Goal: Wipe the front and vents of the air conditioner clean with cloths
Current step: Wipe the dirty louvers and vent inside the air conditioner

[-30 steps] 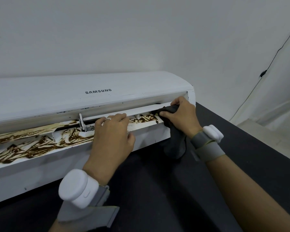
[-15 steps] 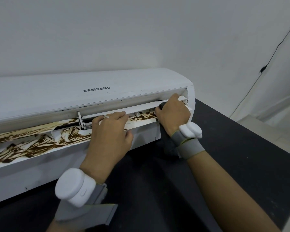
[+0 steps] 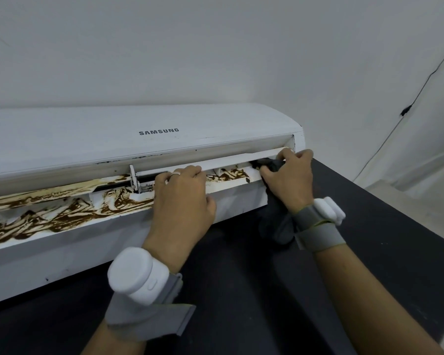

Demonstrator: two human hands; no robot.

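Black table (image 3: pixel 369 252), white wall (image 3: pixel 215 47); right hand (image 3: pixel 290 180) grips grey cloth (image 3: pixel 277 226) at the air conditioner (image 3: pixel 87 139) vent (image 3: pixel 62 216), left hand (image 3: pixel 182 198) holds its flap (image 3: pixel 231 163)

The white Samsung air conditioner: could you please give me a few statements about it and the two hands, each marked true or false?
1. The right hand grips a dark grey cloth at the right end of the vent of the white plastic air conditioner. True.
2. The left hand holds a second cloth. False: it grips only the white louvre flap.
3. Brown grime streaks the vent left of the left hand. True.
4. The surface under the forearms is white. False: it is a black tabletop.
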